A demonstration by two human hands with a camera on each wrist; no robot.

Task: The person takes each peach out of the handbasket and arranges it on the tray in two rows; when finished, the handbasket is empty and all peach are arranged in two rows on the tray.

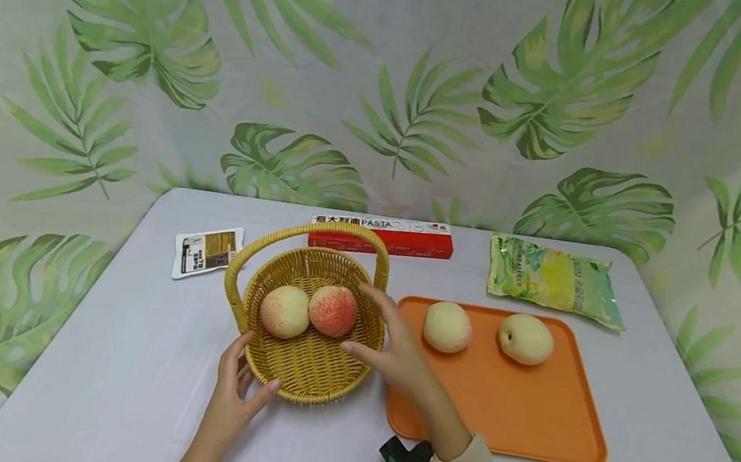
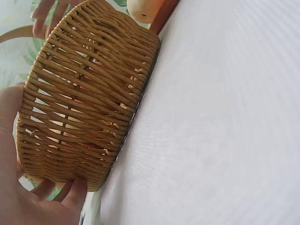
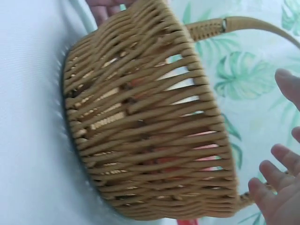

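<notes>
A yellow-brown wicker basket (image 1: 310, 367) with an arched handle stands on the table. Inside it two peaches lie side by side, a paler peach (image 1: 285, 312) at left and a redder peach (image 1: 332, 311) at right. My left hand (image 1: 231, 396) holds the basket's front left side, thumb near the rim; in the left wrist view its fingers (image 2: 75, 194) lie against the weave. Over the right rim is my right hand (image 1: 400, 348), fingers spread, thumb and forefinger pointing toward the redder peach with a gap. The right wrist view shows that hand's fingertips (image 3: 276, 171) spread apart beside the rim.
Right of the basket lies an orange tray (image 1: 494, 411) bearing a pale peach (image 1: 447, 327) and a yellowish round fruit (image 1: 526, 339). Behind stand a red pasta box (image 1: 381, 239) and a green-yellow packet (image 1: 557, 280). A small white-and-brown pouch (image 1: 207, 252) lies left of the handle.
</notes>
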